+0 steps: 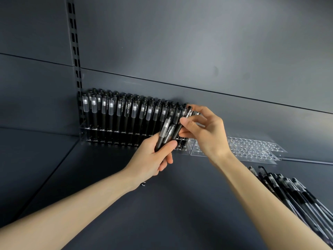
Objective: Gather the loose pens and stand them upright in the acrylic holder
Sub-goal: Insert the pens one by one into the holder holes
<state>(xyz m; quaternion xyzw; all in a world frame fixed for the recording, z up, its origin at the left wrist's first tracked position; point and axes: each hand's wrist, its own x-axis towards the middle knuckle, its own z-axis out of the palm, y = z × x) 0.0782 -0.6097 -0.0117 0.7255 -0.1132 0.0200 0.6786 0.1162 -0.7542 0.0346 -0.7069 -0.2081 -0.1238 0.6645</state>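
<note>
A clear acrylic holder [84,134] stands against the shelf's back wall, filled with several upright black pens [124,112] with frosted caps. My left hand [153,157] grips two black pens [164,134] in front of the holder's right end. My right hand [205,134] pinches one black pen [182,124] between thumb and fingers, tilted, just above the last filled rows. Another acrylic holder [252,148] with bare holes lies to the right, partly hidden behind my right wrist.
A pile of several loose black pens [295,197] lies on the dark shelf surface [180,204] at the lower right. A slotted metal upright [75,51] runs up the back wall at the left.
</note>
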